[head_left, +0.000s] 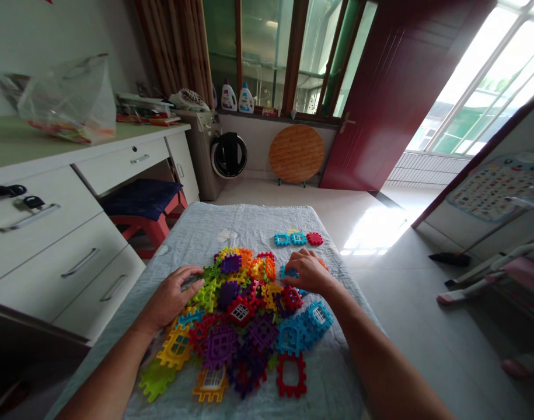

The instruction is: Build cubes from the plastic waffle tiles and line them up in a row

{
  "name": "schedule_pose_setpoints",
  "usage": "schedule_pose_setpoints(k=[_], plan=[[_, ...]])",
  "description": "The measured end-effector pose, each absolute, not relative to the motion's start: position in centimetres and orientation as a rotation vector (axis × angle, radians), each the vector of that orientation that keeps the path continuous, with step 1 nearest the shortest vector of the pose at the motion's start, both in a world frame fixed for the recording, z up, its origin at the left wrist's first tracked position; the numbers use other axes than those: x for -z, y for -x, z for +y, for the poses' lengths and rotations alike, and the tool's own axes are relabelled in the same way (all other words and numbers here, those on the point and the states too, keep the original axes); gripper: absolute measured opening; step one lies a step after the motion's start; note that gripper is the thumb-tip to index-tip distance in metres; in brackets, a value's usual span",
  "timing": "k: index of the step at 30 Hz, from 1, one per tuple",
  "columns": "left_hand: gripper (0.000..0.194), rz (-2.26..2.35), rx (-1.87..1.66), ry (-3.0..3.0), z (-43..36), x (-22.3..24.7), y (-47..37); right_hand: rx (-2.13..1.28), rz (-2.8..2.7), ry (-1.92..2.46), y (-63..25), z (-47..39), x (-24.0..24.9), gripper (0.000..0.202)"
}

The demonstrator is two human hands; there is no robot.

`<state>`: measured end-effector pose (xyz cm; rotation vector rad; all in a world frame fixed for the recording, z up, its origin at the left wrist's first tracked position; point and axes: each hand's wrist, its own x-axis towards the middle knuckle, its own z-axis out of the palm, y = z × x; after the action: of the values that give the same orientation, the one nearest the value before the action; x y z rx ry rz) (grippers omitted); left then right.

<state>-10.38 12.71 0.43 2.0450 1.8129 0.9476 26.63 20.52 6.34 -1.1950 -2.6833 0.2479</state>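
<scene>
The left hand (173,296) lies at the left edge of a pile of plastic pieces (240,313), fingers stretched inward and thumb parted from them, with a gap between. Its fingertips are at the green pieces (205,296); whether they press on them is hard to judge. The right hand (309,272) is palm down on the pile's far right side, wrist bent inward, fingers curled over a blue piece (288,272). Its thumb and fingertips are partly hidden, so I cannot tell whether it grips that piece. The two hands are well apart, the pile between them, and both forearms slant in from the bottom edge, which cuts them off.

An orange piece (323,264) peeks out beyond the right hand, mostly covered by it. Many pieces overlap (the lower layers are impossible to sort out), some with white lattice windows. A red frame (292,390) lies at the pile's near right. Past the right hand, two blue squares (298,238) and a red square (314,238) sit in a row, a yellow bit showing just behind.

All this rests on a pale cloth (196,227). Farther out are a stool (139,201), a washing machine (204,154) and a round wooden board (296,153). Pinkish furniture at the right is cropped and unclear.
</scene>
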Motion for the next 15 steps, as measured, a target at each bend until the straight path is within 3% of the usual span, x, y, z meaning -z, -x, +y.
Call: schedule_pose_setpoints(k=[15], plan=[[0.039,1.813,-0.946,-2.044,12.7,-0.6,10.3,-0.207,-2.692,1.514,-28.9,20.9,-7.6,0.012]])
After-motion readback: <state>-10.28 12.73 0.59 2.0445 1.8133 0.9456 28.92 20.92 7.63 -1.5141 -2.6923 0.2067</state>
